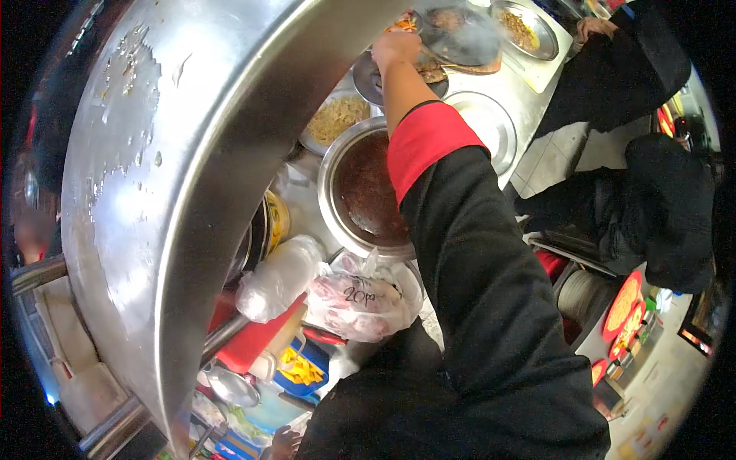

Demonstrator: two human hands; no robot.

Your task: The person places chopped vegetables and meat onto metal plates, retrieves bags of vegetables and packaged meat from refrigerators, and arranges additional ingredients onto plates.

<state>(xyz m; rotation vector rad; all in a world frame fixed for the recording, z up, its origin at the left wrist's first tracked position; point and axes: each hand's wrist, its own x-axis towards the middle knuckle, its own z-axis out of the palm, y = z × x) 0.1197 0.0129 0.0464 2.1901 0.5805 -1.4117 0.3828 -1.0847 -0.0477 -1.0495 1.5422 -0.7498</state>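
Note:
My right hand [397, 49] reaches out at the top, in a black sleeve with a red cuff [433, 146]. Its fingers curl down at a small bowl of orange strips [405, 23], and what they grip is hidden. Just below the hand is a dark pan [370, 80] with browned food. Close by, a steaming dark sizzling plate [460, 37] rests on a wooden board [487, 65]. At the bottom edge, what looks like my left hand [287, 442] shows only in part, low beside my body; its fingers are unclear.
A large pot of dark sauce [326, 180], a bowl of noodles [337, 119] and a plate of food [525, 31] stand on the counter. A bag marked "20p" [356, 303] lies nearer. A curved metal hood [222, 146] blocks the left. People in black [613, 69] stand right.

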